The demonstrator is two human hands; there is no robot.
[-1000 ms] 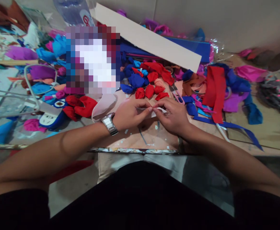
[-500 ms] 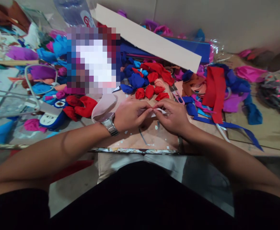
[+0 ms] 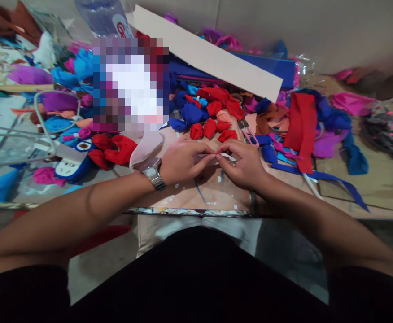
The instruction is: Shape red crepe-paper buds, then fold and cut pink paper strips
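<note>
My left hand (image 3: pixel 181 163), with a metal watch on the wrist, pinches a pale, whitish-pink paper strip (image 3: pixel 148 149) between thumb and forefinger. The strip's loose end curls up beyond the left wrist. Fingertip to fingertip with it, my right hand (image 3: pixel 245 165) pinches the same pale paper, a bit of which shows under its fingers. The fingers hide the stretch of paper between them. Just beyond the hands lie several red paper pieces (image 3: pixel 210 129), crumpled into small bud-like shapes. Pink-handled scissors (image 3: pixel 250 134) rest past my right hand.
A long cream board (image 3: pixel 213 51) slants across the back. Blue paper bundles (image 3: pixel 192 113) and a red strip (image 3: pixel 300 130) lie beyond and to the right. At left are a white-and-blue power strip (image 3: pixel 71 163) and a bent wire stand (image 3: pixel 41 121). A plastic bottle (image 3: pixel 104 18) stands at the back.
Almost nothing differs. The pinching fingertips have shifted very slightly to the right, and the curled end of the pale strip has moved a little with them.
</note>
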